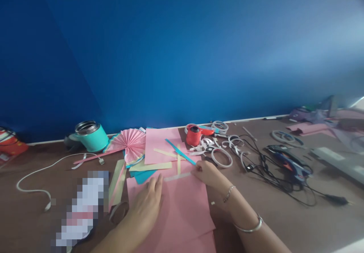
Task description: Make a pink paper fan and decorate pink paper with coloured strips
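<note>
In the head view, a pink paper sheet [184, 203] lies before me, its lower end overlapping another pink sheet. My left hand [148, 200] rests on its left side, palm down with fingers stretched out. A whitish strip of tape [178, 177] runs along the sheet's upper edge, between my hands. My right hand [207, 172] has its fingers pinched together at the tape's right end; the fingertips are partly hidden. A blue paper strip [180, 152] slants down to that hand. Beyond lie another pink sheet [163, 141] and cream paper strips [150, 166].
A pink pleated paper fan [129, 145] and a teal mug [95, 137] stand back left. A blurred-out object [82, 207] lies left. Right are a red tape dispenser [193, 135], white tape rings [222, 157], tangled black cables [265, 166] and a power strip [338, 164]. A blue wall rises behind.
</note>
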Demonstrator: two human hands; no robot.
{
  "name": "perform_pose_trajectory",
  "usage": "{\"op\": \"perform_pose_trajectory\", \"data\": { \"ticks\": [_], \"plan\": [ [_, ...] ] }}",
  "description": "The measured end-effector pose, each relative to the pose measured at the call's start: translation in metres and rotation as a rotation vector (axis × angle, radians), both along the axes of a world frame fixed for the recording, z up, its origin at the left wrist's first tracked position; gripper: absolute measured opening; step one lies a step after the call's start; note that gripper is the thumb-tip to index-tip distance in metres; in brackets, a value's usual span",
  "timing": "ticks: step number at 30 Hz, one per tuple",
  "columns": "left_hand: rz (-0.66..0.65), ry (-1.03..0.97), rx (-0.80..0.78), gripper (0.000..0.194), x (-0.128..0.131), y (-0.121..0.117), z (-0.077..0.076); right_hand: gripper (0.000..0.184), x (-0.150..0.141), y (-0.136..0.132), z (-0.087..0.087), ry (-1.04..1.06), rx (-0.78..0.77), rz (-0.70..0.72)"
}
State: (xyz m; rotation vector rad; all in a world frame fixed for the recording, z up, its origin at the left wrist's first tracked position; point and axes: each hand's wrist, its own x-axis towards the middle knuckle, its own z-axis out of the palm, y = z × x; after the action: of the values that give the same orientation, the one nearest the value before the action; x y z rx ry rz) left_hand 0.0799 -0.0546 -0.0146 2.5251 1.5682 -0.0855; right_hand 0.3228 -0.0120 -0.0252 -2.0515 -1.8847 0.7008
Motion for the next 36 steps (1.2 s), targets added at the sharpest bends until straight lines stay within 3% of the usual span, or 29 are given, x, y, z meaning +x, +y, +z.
{"op": "perform_pose_trajectory", "data": {
  "ticks": [2,5,9,12,15,18,20,26,36],
  "plan": [
    [-0.002,0.006,0.033,0.051,-0.001,-0.007,-0.005,0.014,0.0,0.0,0.0,-0.002,0.001,0.002],
    [-0.107,-0.002,0.089,0.055,0.003,-0.019,-0.015,0.016,0.0,-0.002,0.002,-0.009,0.008,-0.002],
    [-0.224,-0.02,0.298,0.055,0.009,-0.026,-0.034,0.015,-0.003,-0.004,0.009,-0.059,0.056,-0.054],
    [-0.277,-0.008,0.465,0.052,0.009,-0.027,-0.048,0.016,-0.014,-0.009,0.016,-0.118,0.181,-0.113],
    [-0.3,0.003,0.562,0.048,0.007,-0.026,-0.055,0.016,-0.035,-0.015,0.016,-0.047,0.34,0.054],
    [-0.341,-0.008,0.578,0.044,0.004,-0.027,-0.057,0.015,-0.056,-0.017,0.007,0.078,0.396,0.349],
    [-0.36,-0.018,0.563,0.044,0.003,-0.027,-0.057,0.016,-0.066,-0.017,-0.002,0.107,0.376,0.419],
    [-0.322,-0.056,0.491,0.041,0.006,-0.028,-0.061,0.017,-0.075,-0.012,-0.011,0.111,0.317,0.353],
    [-0.379,-0.07,0.531,0.042,0.005,-0.025,-0.07,0.013,-0.079,0.001,0.008,-0.017,0.14,0.357]
  ]
}}
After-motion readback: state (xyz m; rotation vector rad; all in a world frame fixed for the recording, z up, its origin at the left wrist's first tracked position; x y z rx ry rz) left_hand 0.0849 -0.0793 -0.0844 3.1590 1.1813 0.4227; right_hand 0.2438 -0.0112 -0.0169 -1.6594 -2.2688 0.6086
